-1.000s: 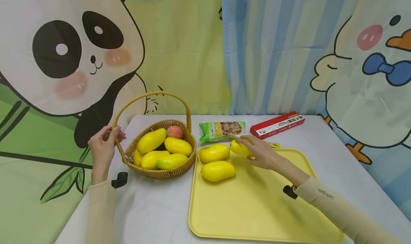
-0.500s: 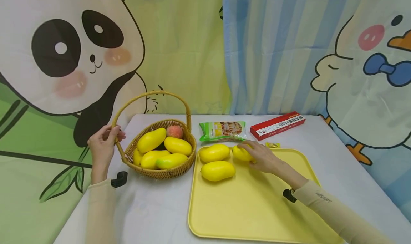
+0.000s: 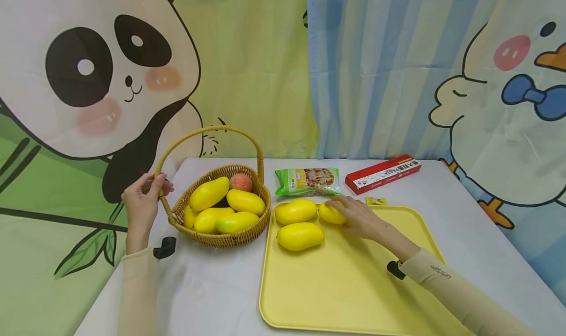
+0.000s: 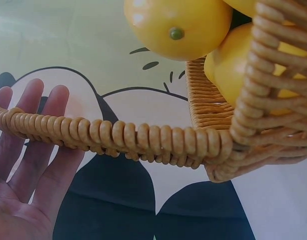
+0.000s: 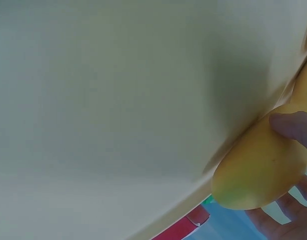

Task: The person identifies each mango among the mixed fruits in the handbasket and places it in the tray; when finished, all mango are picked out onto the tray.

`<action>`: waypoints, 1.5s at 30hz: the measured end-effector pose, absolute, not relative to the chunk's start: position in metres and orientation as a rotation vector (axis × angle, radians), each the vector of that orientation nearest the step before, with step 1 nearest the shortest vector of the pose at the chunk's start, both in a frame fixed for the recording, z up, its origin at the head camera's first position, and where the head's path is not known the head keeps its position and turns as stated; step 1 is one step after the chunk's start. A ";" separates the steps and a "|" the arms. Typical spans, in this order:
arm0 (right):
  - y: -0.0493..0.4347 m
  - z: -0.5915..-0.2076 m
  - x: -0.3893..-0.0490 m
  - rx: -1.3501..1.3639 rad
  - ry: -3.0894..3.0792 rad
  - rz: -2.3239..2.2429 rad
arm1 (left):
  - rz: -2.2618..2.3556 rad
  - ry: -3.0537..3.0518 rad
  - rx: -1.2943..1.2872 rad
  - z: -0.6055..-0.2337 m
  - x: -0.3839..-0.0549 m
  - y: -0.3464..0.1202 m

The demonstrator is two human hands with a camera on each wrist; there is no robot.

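My left hand [image 3: 142, 192] grips the near left side of the handle [image 4: 143, 140] of a wicker basket [image 3: 240, 238]. Its thumb lies in front of the handle in the head view, with fingers behind. Several yellow mangoes [image 3: 209, 193] and a reddish peach [image 3: 240, 182] fill the basket. Over the far left part of a yellow tray [image 3: 353, 287], my right hand [image 3: 361, 218] holds a mango [image 5: 263, 160] between thumb and fingers, close to the tray surface. Beside it lie a mango [image 3: 296, 211] in the back corner and another mango [image 3: 300, 236] nearer me.
Behind the tray lie a green snack packet [image 3: 308, 181], a red pasta box [image 3: 382, 174] and a small yellow wrapper [image 3: 376, 201]. The basket stands close against the tray's left edge on a white table [image 3: 208, 292]. A cartoon curtain [image 3: 256, 80] hangs behind.
My right hand has come down slightly toward me and lowered the mango beside the others, uncovering the small yellow wrapper. The left hand and basket have stayed put.
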State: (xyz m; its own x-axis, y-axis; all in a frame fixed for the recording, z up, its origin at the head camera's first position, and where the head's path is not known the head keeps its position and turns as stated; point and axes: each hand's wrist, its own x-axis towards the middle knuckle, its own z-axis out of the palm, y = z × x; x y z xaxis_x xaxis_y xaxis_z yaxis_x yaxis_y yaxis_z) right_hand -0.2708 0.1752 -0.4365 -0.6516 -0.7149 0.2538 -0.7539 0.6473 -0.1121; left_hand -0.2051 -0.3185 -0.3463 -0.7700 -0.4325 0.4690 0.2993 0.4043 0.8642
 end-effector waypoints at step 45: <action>0.070 -0.386 -0.271 1.346 -2.701 0.552 | -1.424 -1.997 0.097 -0.346 -0.206 -0.318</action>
